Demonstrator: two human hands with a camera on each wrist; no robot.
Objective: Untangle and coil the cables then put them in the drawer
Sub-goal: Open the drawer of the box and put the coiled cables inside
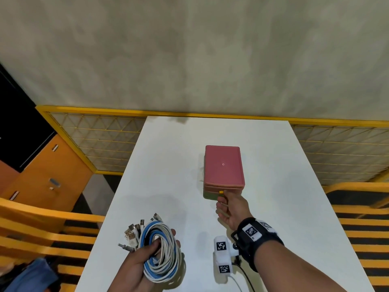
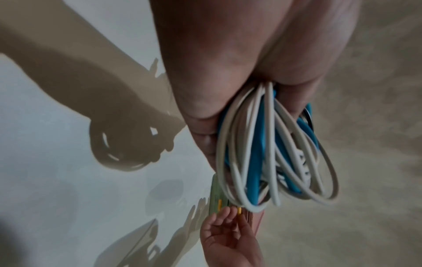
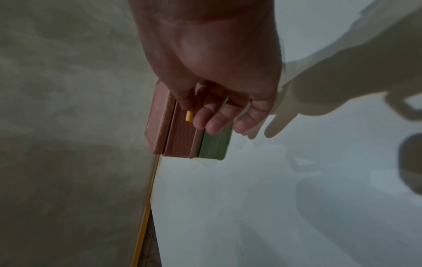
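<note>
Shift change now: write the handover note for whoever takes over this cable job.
Left hand: grips the coiled cables, white and blue, above the table.
Right hand: at the drawer box, fingers on the pink drawer's yellow tab; grip unclear.
Done: cables coiled in one bundle.
Left: both drawers look closed; open one, put the cables in, close it.

Your only tabletop (image 1: 164,165) obstacle is the drawer box (image 1: 223,165), mid-table; bare surface lies open toward every edge.
</note>
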